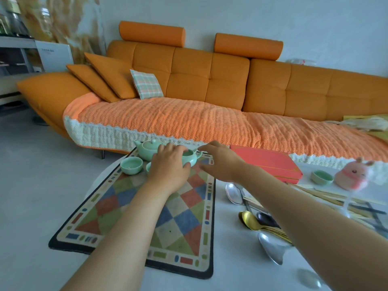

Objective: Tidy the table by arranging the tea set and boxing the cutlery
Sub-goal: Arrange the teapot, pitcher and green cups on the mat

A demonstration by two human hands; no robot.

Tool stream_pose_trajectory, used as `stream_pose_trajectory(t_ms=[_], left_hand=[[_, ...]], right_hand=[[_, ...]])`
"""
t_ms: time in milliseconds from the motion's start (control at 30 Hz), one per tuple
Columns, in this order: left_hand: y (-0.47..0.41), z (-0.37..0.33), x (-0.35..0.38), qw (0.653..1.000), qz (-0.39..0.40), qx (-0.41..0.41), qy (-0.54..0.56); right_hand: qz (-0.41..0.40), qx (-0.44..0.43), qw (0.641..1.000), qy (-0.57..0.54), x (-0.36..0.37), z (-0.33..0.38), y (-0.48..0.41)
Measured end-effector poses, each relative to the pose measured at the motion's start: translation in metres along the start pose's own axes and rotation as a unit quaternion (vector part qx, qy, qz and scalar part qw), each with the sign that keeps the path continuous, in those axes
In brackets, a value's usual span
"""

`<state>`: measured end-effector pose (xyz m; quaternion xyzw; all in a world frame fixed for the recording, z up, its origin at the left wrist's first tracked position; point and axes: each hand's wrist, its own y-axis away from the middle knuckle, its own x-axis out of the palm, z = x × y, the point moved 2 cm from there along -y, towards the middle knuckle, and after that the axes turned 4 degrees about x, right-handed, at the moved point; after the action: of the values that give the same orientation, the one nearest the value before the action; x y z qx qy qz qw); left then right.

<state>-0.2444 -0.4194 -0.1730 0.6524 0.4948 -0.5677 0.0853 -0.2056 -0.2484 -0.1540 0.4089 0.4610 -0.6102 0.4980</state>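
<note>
Living room, orange sofa [210,80] behind a white table [231,269]. The landmark is the checked mat [134,217] on the table's left part.

At the mat's far end sits the green tea set: teapot [147,149] at the far-left corner, one cup [131,165] just nearer than it, and a second small cup [148,166] mostly hidden by the wrist. The green pitcher [192,158] is at the far edge, right of the teapot. A stray cup [321,177] sits well off the mat to the right, beside a pink plush [352,174]. The red box [266,162] is just right of the mat's far corner. Spoons [249,220] and chopsticks [327,198] are scattered right of the mat.

Handling, as a judgement: the pitcher looks like glazed ceramic, so light, rigid, slick and chippable. Best taken around the body, not by the thin rim or spout, and set down softly clear of the teapot.

Left hand [168,164]: arm reaches forward over the mat, palm down, fingers curled over the pitcher's top and thumb on its near side, gripping it. Whether it is lifted off the mat I cannot tell.

Right hand [220,162]: arm stretched across from the right, palm down, fingers spread loose and holding nothing. It hovers just right of the pitcher, over the mat's far-right corner, near but apparently not touching.
</note>
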Motion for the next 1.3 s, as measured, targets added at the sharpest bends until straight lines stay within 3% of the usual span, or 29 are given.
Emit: stream_pose_trajectory(t_ms=[133,467,733,867,1167,1300], left_hand=[[0.002,-0.065,0.014,0.996,0.019,0.045,0.07],[0.037,-0.215,0.051,0.972,0.126,0.157,0.12],[0.081,-0.306,0.074,0.936,0.222,0.201,0.183],[0.101,-0.344,0.083,0.926,0.272,0.213,0.15],[0.104,-0.395,0.12,0.925,0.281,0.251,0.04],[0.102,-0.395,0.131,0.924,0.272,0.267,0.027]], right_hand=[[-0.011,0.045,0.999,-0.015,-0.03,-0.037,0.062],[0.001,0.191,0.981,-0.042,-0.086,-0.142,0.199],[0.043,0.21,0.977,-0.002,-0.11,-0.184,0.28],[0.062,0.221,0.973,0.008,-0.114,-0.195,0.315],[0.024,0.313,0.949,0.011,-0.123,-0.253,0.375],[0.02,0.313,0.949,-0.008,-0.114,-0.262,0.372]])
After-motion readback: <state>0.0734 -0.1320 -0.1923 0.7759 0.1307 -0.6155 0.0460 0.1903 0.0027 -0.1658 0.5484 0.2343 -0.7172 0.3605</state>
